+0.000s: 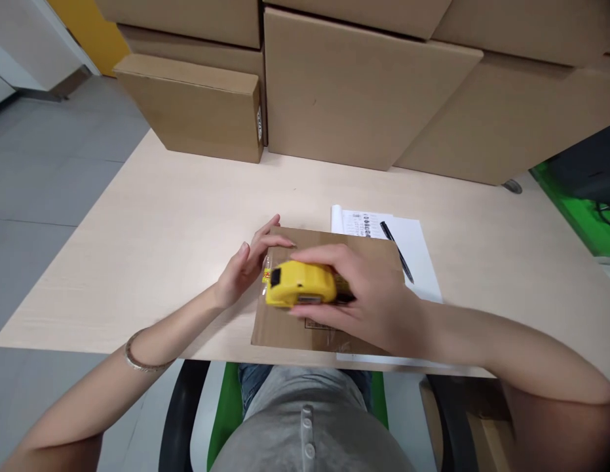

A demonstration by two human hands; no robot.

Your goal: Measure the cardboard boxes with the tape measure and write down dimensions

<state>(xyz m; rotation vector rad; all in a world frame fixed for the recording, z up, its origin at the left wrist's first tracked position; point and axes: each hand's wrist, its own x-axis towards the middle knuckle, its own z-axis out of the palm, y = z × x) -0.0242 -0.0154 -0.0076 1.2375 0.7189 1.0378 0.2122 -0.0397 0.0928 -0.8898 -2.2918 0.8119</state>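
Note:
A flat brown cardboard box (pixel 329 244) lies on the table in front of me, with a printed label partly hidden on its top. My right hand (pixel 368 295) is closed around a yellow tape measure (pixel 302 283) with black parts, held over the box top. A short bit of yellow blade with red marks shows at the tape measure's left end, by the box's left edge. My left hand (pixel 248 269) rests at that left edge, its fingers stretched out and touching the box's upper left corner; it grips nothing.
Papers (pixel 420 255) with a black pen (pixel 397 252) on them lie partly under the box's right side. Large cardboard boxes (pixel 363 92) line the table's back, with a smaller carton (pixel 201 108) at the left. The table (pixel 152 255) has its front edge close to my body.

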